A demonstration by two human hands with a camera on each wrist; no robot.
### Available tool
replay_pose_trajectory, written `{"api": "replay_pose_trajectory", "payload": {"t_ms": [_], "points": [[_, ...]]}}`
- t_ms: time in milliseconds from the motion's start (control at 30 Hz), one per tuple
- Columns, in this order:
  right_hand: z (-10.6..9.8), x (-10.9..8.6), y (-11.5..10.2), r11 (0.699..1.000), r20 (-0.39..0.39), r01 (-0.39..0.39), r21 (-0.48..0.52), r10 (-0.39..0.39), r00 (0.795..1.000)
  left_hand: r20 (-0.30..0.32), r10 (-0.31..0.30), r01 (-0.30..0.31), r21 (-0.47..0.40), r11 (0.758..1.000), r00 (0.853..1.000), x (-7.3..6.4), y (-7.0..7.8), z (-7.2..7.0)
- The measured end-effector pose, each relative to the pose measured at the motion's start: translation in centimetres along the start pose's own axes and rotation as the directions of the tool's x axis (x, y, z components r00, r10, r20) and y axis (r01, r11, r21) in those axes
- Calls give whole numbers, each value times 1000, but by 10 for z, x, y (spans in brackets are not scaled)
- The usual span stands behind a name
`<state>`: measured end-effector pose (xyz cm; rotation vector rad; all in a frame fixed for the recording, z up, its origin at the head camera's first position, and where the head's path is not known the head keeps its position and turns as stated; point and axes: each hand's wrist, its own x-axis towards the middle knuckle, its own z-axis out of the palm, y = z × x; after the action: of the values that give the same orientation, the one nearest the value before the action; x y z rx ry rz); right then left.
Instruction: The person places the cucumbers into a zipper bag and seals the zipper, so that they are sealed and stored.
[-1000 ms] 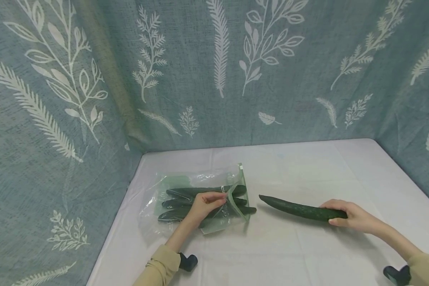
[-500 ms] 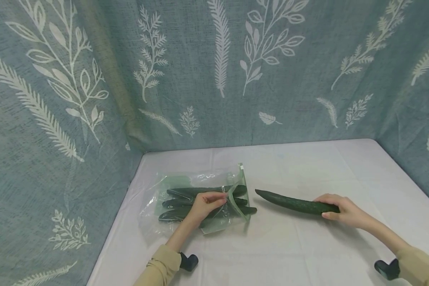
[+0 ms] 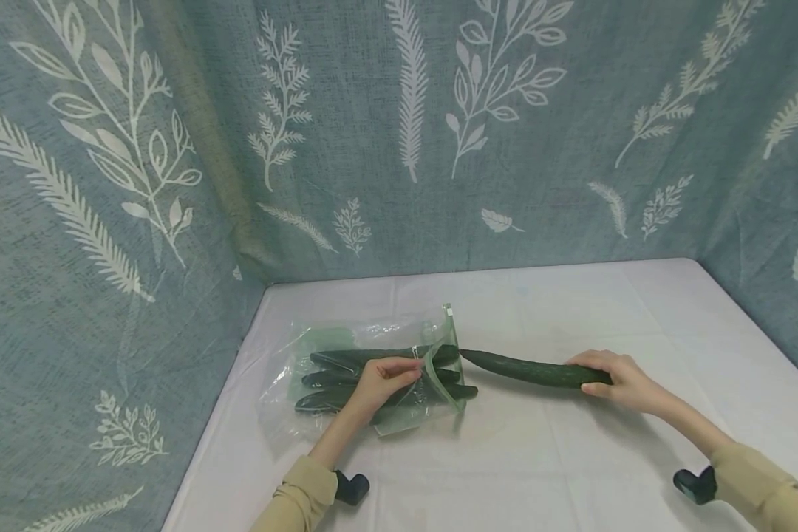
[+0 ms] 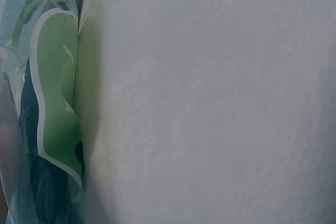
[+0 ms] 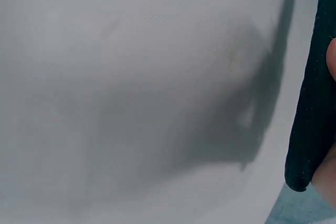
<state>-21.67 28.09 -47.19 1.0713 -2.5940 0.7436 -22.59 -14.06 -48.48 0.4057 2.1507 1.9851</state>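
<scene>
A clear zip bag (image 3: 399, 425) lies on its side with its green-edged mouth facing right. Three dark green cucumbers are inside, partly covered by my left arm. My left hand (image 3: 380, 380) pinches the near flap of the mouth and holds it up. In my right hand (image 3: 621, 378) is another cucumber (image 3: 525, 369), gripped by its thick right end. Its thin tip is at the bag's mouth; whether it touches the bag I cannot tell. The right wrist view catches the held cucumber (image 5: 312, 103) at its edge, above its shadow. The left hand's fingers are barely visible in the left wrist view.
A white cloth (image 3: 505, 458) covers the table. Blue-green curtains (image 3: 372, 148) with white leaf prints close off the back and sides. In the left wrist view, a green label (image 4: 58, 77) shows on the bag.
My right hand has moved left and slightly away from me, bringing the cucumber's tip up to the bag's mouth. My left hand and the bag have stayed put.
</scene>
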Motion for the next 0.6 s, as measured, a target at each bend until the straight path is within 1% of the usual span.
{"api": "replay_pose_trajectory", "payload": {"t_ms": [133, 200, 333, 467, 600], "points": [[6, 7, -3, 999, -30, 24, -28, -25, 999, 4, 1, -1, -8, 1000, 1000, -1, -1, 0], [9, 11, -5, 998, -47, 17, -53, -20, 999, 5, 1, -1, -15, 1000, 1000, -1, -1, 0], [16, 17, -10, 996, -65, -49, -76, 44, 997, 4, 6, -6, -10, 1000, 1000, -1, -1, 0], [22, 22, -14, 992, -67, -121, -44, 118, 991, 6, 18, -18, 5, 1000, 1000, 0, -2, 0], [27, 27, -17, 989, -92, -147, -34, 143, 985, 4, 20, -20, 11, 1000, 1000, 1, -2, 0]]}}
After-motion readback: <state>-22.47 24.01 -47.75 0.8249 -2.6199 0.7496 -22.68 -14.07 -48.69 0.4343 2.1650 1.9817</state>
